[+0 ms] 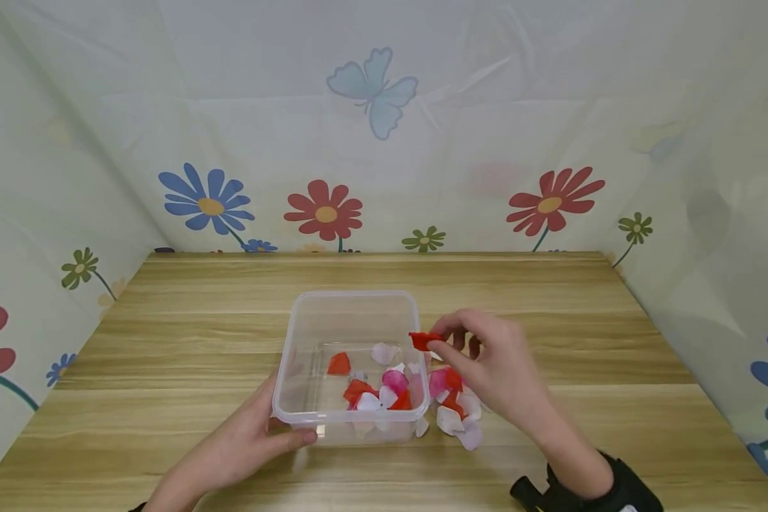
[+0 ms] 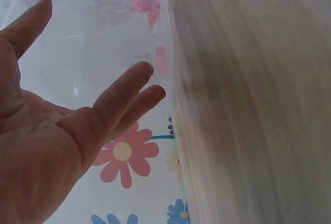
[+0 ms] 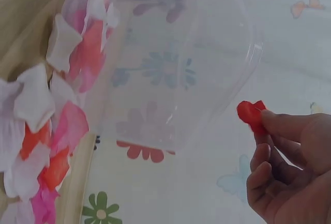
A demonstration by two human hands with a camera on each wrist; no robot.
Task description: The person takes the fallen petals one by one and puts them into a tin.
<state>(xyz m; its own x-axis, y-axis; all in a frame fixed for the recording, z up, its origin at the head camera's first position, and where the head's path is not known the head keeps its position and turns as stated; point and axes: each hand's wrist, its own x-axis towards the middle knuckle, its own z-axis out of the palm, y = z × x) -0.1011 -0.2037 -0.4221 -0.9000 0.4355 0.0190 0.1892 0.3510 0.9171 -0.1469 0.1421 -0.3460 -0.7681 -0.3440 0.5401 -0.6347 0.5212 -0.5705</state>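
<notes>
A red petal (image 1: 424, 340) is pinched between the thumb and index finger of my right hand (image 1: 496, 355), at the right rim of a clear plastic box (image 1: 352, 417). In the right wrist view the same small red petal (image 3: 251, 114) sticks out past the fingertips. Several red, pink and white petals (image 1: 395, 382) lie inside the box. My left hand (image 1: 243, 441) rests against the box's left front corner, thumb along the front wall. The left wrist view shows this hand's fingers (image 2: 121, 94) spread and mostly straight beside the clear wall.
A loose pile of red, pink and white petals (image 1: 451, 419) lies on the wooden table (image 1: 217, 320), close along the box's right side and below my right hand. White cloth walls (image 1: 448, 142) printed with flowers and a butterfly enclose the table at the back and sides.
</notes>
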